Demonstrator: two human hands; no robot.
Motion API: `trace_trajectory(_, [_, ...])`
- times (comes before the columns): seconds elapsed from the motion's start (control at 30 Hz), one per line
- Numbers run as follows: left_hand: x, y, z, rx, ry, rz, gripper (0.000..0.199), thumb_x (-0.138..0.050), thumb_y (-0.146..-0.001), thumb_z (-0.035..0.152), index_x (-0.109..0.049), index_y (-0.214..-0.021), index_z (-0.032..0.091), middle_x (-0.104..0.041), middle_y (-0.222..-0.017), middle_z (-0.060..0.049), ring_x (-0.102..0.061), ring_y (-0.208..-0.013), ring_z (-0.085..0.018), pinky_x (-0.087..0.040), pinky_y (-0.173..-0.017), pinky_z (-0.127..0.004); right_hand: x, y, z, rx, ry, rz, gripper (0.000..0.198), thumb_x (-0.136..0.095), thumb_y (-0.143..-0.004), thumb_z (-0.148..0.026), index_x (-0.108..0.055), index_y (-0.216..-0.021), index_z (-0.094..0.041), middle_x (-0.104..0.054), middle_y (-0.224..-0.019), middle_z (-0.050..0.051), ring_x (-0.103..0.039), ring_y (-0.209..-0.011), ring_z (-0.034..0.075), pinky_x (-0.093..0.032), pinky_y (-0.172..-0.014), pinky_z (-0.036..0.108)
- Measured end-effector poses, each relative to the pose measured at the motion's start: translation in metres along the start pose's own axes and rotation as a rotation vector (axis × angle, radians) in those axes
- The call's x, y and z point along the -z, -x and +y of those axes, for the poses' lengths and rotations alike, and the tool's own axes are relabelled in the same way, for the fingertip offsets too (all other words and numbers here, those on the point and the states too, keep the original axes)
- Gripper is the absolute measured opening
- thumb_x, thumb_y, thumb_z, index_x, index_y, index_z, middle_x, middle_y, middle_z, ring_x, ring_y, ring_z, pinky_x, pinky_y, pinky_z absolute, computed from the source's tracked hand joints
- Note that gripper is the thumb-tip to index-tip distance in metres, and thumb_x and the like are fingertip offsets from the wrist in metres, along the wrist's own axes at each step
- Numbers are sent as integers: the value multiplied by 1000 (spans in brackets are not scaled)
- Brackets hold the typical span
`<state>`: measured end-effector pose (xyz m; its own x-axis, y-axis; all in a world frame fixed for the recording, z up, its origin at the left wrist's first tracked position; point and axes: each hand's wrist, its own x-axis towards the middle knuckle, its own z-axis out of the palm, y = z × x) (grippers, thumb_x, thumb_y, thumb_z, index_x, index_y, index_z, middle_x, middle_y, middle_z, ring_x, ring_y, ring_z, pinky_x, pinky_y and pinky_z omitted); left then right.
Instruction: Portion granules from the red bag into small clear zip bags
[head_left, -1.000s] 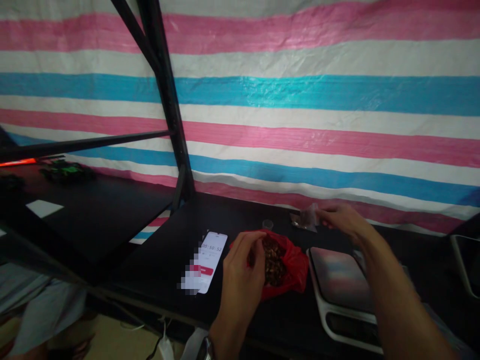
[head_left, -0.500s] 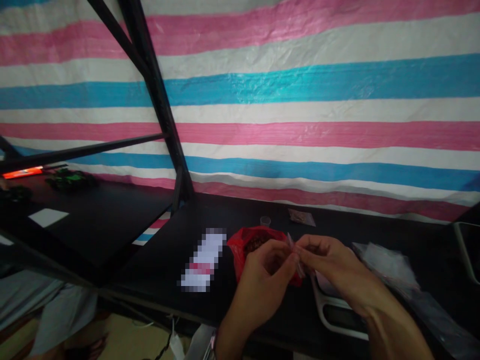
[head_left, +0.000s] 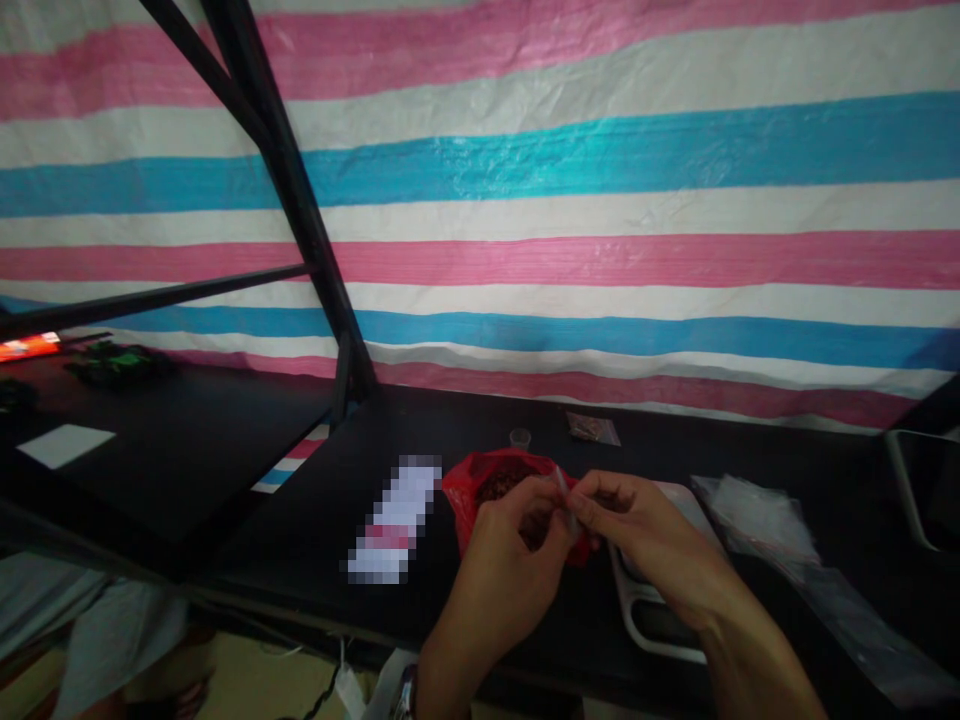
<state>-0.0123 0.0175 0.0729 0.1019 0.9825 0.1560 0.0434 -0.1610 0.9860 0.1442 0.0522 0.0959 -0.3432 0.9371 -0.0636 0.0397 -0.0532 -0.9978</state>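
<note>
Both my hands pinch a small clear plastic bag between thumb and fingers, over the right side of an open red plastic bag. My left hand grips its left side. On its right side are the closed fingertips of my right hand. Fingers cover most of the small bag, so its contents cannot be made out. Small brown pieces lie inside the red bag. Under my right forearm sits a white scale, partly covered.
Behind the red bag stand a small clear cup and a filled clear bag. Flat clear bags lie to the right, near a pale-framed device. A blurred-out paper is left. A black post rises behind; someone's clothed leg shows lower left.
The view has shifted slightly, so the table things appear a little further left. My hands keep their pinch on the small bag above the red bag.
</note>
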Motion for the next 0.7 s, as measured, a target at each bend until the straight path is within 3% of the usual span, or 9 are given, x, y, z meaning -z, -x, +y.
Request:
trace_trajectory(0.2, [1, -1, -3, -24, -31, 21, 16, -56, -99, 29, -69, -93, 21, -75, -80, 0, -69, -71, -14, -52, -68, -25, 1, 2, 1, 31, 14, -32, 41, -82, -80, -59, -73, -74, -20, -65, -68, -2, -56, -65, 13, -42, -62, 25])
trace_trajectory(0.33, [2, -1, 1, -33, -205, 119, 17, -59, -91, 22, -58, -74, 23, -63, -66, 5, -59, -60, -11, -42, -57, -22, -8, 3, -1, 47, 66, -59, 37, -73, -86, -58, -75, -82, -20, -69, -76, 1, -60, -71, 16, -45, -65, 27])
trace_trajectory(0.47, [9, -2, 1, -50, -416, 332, 23, -61, -81, 18, -46, -65, 23, -52, -56, 8, -49, -52, -10, -33, -51, -22, -19, 2, -1, 66, 213, 164, 33, -70, -85, -51, -67, -73, -21, -65, -71, 0, -56, -67, 16, -42, -60, 27])
trace_trajectory(0.57, [18, -3, 0, -89, -422, 451, 19, -60, -82, 22, -48, -67, 24, -52, -57, 8, -50, -52, -11, -34, -51, -22, -22, 2, -1, 68, 243, 150, 34, -69, -85, -54, -70, -77, -21, -68, -73, 2, -59, -68, 18, -43, -60, 28])
trace_trajectory(0.7, [29, -3, -1, -137, -307, 456, 13, -56, -88, 25, -53, -75, 24, -62, -69, 6, -57, -60, -12, -42, -57, -22, -22, 0, 3, 100, 162, 204, 43, -67, -88, -64, -70, -87, -21, -68, -74, 1, -63, -67, 17, -49, -60, 28])
